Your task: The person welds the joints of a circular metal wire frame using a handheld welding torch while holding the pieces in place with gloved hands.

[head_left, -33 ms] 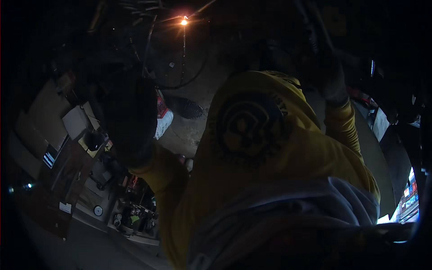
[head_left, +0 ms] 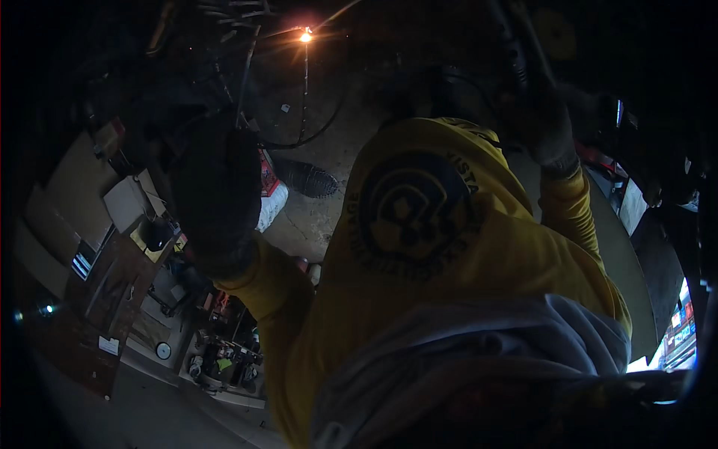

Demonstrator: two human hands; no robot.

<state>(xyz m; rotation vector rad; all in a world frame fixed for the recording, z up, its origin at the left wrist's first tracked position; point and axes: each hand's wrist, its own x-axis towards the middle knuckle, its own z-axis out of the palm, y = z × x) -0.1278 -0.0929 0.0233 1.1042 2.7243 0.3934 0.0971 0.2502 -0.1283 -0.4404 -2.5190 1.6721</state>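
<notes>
My left hand (head_left: pixel 217 198), in a dark glove, reaches forward from a yellow sleeve. Its fingers are lost in shadow, so whether it holds anything does not show. Past its tip a thin rod (head_left: pixel 248 75) runs away from me. On the far right, my right hand (head_left: pixel 550 135) is also gloved, beside a long dark bar-shaped thing (head_left: pixel 516 56) with holes or notches. Darkness hides its fingers and any grip on that thing. At the far middle, a small bright orange glow (head_left: pixel 306 35) burns at the top of a thin upright line (head_left: pixel 305 90).
A dark curved cable or hose (head_left: pixel 318 133) lies near a dark shoe (head_left: pixel 310 179) on the floor. At left stand cardboard pieces (head_left: pixel 123 202) and a brown tabletop (head_left: pixel 105 299). Cluttered small items (head_left: pixel 228 363) fill a lower shelf. A curved panel (head_left: pixel 624 247) stands at right.
The scene looks slightly brighter now, with more of the shirt, gloves and the bar-shaped thing showing. Neither hand has visibly moved.
</notes>
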